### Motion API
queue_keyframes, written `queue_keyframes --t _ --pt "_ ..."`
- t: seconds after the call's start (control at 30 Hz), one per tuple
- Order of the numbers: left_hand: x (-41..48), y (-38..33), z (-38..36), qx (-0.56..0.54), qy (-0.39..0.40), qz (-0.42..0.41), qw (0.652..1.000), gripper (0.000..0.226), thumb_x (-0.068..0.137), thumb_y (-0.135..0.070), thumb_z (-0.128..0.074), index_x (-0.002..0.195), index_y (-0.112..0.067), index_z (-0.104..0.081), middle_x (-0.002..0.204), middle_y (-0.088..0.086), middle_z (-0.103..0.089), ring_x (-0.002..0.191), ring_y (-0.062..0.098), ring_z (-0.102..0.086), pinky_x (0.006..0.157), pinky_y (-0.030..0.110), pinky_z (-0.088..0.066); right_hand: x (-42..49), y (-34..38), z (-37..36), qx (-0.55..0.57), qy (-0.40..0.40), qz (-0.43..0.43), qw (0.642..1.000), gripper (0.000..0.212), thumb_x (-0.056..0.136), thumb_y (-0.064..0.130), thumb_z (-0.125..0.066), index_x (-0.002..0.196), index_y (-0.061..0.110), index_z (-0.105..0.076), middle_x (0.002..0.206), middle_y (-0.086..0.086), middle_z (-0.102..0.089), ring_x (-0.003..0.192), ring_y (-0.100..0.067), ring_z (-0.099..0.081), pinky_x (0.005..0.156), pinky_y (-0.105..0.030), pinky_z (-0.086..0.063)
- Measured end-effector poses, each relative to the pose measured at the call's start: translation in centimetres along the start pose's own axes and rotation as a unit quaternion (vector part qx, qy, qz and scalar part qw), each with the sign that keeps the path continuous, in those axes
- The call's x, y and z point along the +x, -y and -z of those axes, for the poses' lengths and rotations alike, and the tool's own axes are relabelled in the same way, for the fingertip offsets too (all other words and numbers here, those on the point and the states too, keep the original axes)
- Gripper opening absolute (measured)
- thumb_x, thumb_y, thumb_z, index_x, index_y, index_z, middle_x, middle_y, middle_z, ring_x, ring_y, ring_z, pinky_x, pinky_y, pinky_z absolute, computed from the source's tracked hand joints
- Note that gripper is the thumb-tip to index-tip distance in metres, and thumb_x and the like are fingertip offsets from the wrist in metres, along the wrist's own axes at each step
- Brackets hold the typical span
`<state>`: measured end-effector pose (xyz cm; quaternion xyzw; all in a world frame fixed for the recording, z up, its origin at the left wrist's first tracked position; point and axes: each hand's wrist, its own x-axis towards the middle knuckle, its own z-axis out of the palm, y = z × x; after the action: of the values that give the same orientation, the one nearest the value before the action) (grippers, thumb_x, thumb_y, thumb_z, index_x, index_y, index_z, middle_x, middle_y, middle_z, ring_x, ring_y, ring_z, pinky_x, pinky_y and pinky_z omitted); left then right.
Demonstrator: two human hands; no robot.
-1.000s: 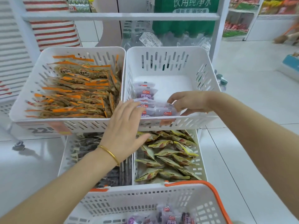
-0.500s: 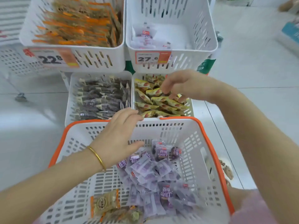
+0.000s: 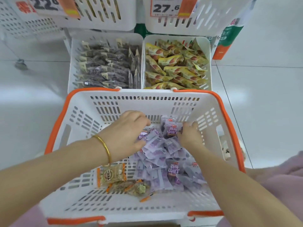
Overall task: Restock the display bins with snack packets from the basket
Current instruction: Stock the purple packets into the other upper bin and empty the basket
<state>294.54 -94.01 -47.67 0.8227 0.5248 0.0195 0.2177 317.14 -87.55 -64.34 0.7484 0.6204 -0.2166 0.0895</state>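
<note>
Basket: the white basket (image 3: 82, 122) with orange rims sat nearest me, with purple packets (image 3: 164, 154) heaped in its right half.
Left hand: my left hand (image 3: 126, 136) lay curled over the heap's left edge; whether the fingers had closed on a packet, I couldn't tell.
Right hand: my right hand (image 3: 190, 136) pinched one upright purple packet (image 3: 171, 128) at the far side of the heap.
Strays: a tan packet (image 3: 112, 174) with orange ends lay to the left of the heap, with some crumpled ones just nearer.
Bins: dark packets filled the far-left lower bin (image 3: 73, 63) and yellow ones the far-right lower bin (image 3: 207, 51); the upper bin (image 3: 213, 17) tagged 27.6 rose beyond.
Technique: I judged it best to scoop from both sides, squeeze the slippery packets together, and lift only purple ones.
Risk: loose packets could slide out on the way up.
</note>
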Motion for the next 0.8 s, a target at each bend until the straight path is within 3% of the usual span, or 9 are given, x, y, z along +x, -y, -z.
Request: queue_keyframes --t 0.27,0.43,0.53,0.6,0.67,0.8 --pt "-0.3 1.1 -0.9 -0.035 0.03 0.033 0.998 0.043 0.093 -0.034 -0.051 0.133 -0.028 -0.036 0.139 -0.01 -0.029 0.133 0.007 -0.018 0.108 0.019 -0.019 1.9 0.5 -2.9 0.162 0.003 -0.022 0.987 0.058 0.088 0.046 -0.057 0.136 0.019 -0.038 0.154 -0.007 -0.017 0.126 -0.039 -0.04 0.106 -0.044 -0.031" --pt "-0.7 1.3 -1.2 -0.037 0.049 0.055 0.997 0.043 0.094 -0.034 -0.048 0.135 -0.029 -0.034 0.141 -0.011 -0.026 0.134 0.006 -0.015 0.108 0.017 -0.016 2.2 0.3 -3.4 0.208 -0.027 -0.031 0.977 0.033 0.087 0.031 -0.066 0.113 0.014 -0.057 0.148 -0.004 -0.022 0.113 -0.037 -0.049 0.089 -0.036 -0.042" --pt "-0.5 1.3 -1.4 -0.042 0.055 0.06 0.996 0.044 0.094 -0.032 -0.048 0.135 -0.029 -0.034 0.141 -0.012 -0.025 0.134 0.006 -0.015 0.108 0.017 -0.017 2.0 0.7 -3.8 0.233 -0.058 -0.046 0.97 0.023 0.087 0.031 -0.065 0.105 0.015 -0.063 0.149 -0.007 -0.024 0.114 -0.034 -0.049 0.09 -0.034 -0.044" --pt "-0.3 1.3 -1.5 -0.043 0.056 0.058 0.996 0.044 0.094 -0.032 -0.05 0.135 -0.029 -0.035 0.141 -0.012 -0.026 0.134 0.006 -0.016 0.108 0.018 -0.017 2.2 0.9 -3.7 0.236 -0.044 -0.041 0.97 0.024 0.087 0.032 -0.065 0.105 0.017 -0.065 0.138 -0.011 -0.043 0.111 -0.033 -0.052 0.087 -0.033 -0.046" --pt "-0.2 1.2 -1.6 -0.04 0.055 0.056 0.996 0.045 0.093 -0.032 -0.051 0.135 -0.029 -0.034 0.141 -0.012 -0.026 0.133 0.006 -0.016 0.108 0.018 -0.018 2.4 1.1 -3.2 0.214 -0.027 -0.027 0.976 0.022 0.088 0.033 -0.063 0.103 0.018 -0.067 0.114 -0.009 -0.061 0.104 -0.032 -0.055 0.08 -0.032 -0.047" --pt "0.2 0.9 -1.4 -0.044 0.05 0.051 0.996 0.045 0.093 -0.031 -0.052 0.134 -0.027 -0.036 0.139 -0.01 -0.029 0.131 0.008 -0.02 0.106 0.017 -0.019 0.9 1.0 -1.2 0.166 -0.072 -0.006 0.983 0.015 0.09 0.032 -0.06 0.086 0.019 -0.067 0.101 -0.001 -0.064 0.106 -0.031 -0.049 0.075 -0.034 -0.045"
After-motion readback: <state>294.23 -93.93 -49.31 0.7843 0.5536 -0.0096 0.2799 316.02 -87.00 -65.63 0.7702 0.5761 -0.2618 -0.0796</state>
